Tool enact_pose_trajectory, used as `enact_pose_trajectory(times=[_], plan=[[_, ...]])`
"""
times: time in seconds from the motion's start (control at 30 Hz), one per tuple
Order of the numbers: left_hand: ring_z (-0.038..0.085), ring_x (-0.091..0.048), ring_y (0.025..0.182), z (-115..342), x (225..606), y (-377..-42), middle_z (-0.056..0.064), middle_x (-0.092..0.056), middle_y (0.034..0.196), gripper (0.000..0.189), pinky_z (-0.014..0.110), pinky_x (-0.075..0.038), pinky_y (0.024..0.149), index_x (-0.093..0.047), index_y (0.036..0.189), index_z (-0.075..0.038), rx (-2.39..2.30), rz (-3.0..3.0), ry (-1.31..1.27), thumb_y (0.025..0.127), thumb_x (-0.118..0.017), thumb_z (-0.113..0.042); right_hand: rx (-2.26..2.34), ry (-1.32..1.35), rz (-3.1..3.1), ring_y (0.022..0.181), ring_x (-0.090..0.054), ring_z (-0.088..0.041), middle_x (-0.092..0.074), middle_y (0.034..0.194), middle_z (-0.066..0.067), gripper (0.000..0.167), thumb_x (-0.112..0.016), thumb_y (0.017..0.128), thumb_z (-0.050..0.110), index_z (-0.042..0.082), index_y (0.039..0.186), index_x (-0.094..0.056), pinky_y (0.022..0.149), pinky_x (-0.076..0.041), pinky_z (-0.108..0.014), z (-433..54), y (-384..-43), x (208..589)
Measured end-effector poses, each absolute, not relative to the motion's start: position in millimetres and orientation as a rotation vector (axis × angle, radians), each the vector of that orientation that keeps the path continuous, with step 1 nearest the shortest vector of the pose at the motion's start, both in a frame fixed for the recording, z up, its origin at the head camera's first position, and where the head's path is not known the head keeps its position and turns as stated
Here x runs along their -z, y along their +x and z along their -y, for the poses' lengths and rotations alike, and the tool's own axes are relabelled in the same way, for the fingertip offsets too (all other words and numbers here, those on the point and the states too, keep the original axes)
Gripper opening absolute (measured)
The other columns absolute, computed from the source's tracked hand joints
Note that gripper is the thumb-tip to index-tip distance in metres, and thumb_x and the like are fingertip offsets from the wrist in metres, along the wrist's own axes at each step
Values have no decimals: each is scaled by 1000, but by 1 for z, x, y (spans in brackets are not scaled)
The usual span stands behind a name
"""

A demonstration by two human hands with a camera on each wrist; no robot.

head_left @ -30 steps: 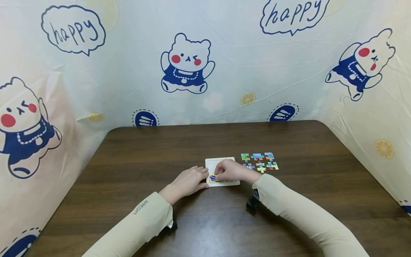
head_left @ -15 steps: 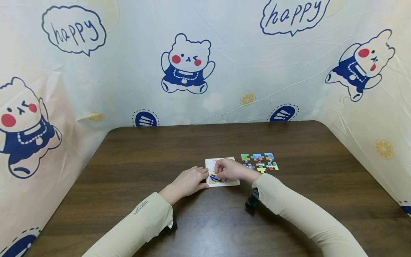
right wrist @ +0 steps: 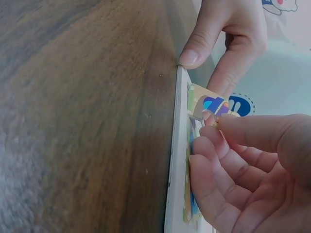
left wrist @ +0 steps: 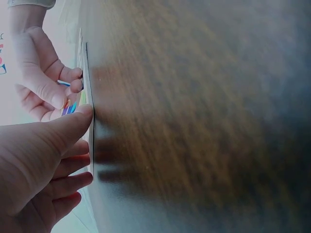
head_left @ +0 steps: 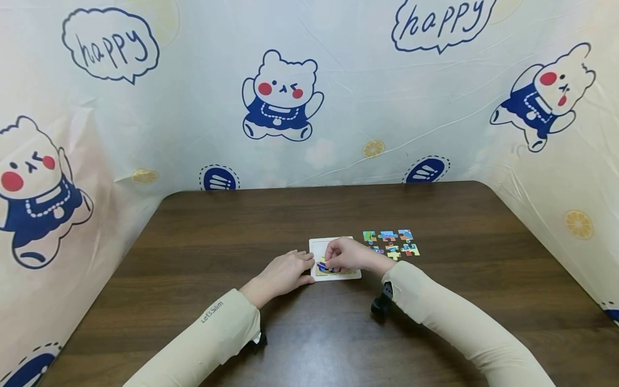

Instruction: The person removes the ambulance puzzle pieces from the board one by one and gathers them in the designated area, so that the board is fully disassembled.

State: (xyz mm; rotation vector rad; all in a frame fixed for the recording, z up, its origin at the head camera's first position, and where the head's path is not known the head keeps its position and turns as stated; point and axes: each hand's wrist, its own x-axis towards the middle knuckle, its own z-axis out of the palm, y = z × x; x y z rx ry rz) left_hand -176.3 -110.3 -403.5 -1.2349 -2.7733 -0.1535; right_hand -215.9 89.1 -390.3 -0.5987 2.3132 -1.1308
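A small white puzzle board (head_left: 317,246) lies on the brown table in the head view, with colourful pieces along its near part. My left hand (head_left: 286,273) rests at the board's left edge, its thumb and fingers loosely extended against the rim. Over the board, my right hand (head_left: 346,255) pinches a puzzle piece (right wrist: 215,104) between thumb and index finger. In the right wrist view that piece shows purple, blue and yellow and stands tilted up from the board. Its lower edge is partly hidden by my fingertips.
Several loose puzzle pieces (head_left: 388,236) lie in two rows on the table, right of the board. My right forearm passes just in front of them. A printed cloth (head_left: 338,107) hangs behind the table (head_left: 217,231) and along its sides.
My right hand has shifted very slightly over the board, still pinching the piece. The left hand and the loose pieces have stayed where they were.
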Motion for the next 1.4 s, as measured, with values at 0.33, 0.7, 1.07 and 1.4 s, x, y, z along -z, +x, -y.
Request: enact_pose_trajectory(times=[0.33, 0.7, 1.07, 1.4], plan=[[31, -56, 107, 110, 403, -176, 18, -61, 114, 24, 45, -39, 94, -60, 88, -4, 159, 2785, -1241, 85, -66, -27, 1223, -594, -2245, 56, -56, -16, -60, 68, -10, 6, -64, 83, 1, 0, 80, -58, 54, -53, -32, -95, -218, 391], [31, -55, 108, 109, 400, -176, 18, -60, 116, 24, 44, -39, 95, -60, 89, -3, 163, 2811, -1238, 86, -66, -27, 1242, -583, -2292, 58, -54, -18, -60, 71, -7, 6, -64, 85, 6, 2, 82, -61, 55, -52, -34, -113, -225, 385], [31, -54, 111, 110, 400, -174, 18, -59, 117, 23, 44, -38, 96, -60, 89, -4, 158, 2824, -1231, 86, -65, -26, 1244, -523, -2339, 61, -55, -19, -59, 72, -9, 7, -65, 85, 7, 1, 83, -61, 61, -53, -38, -135, -228, 380], [31, -54, 111, 110, 401, -174, 17, -59, 118, 23, 43, -38, 97, -60, 89, -5, 147, 2822, -1219, 86, -66, -27, 1237, -480, -2362, 63, -56, -19, -59, 73, -9, 7, -65, 85, 6, 0, 84, -61, 63, -53, -38, -159, -227, 376]])
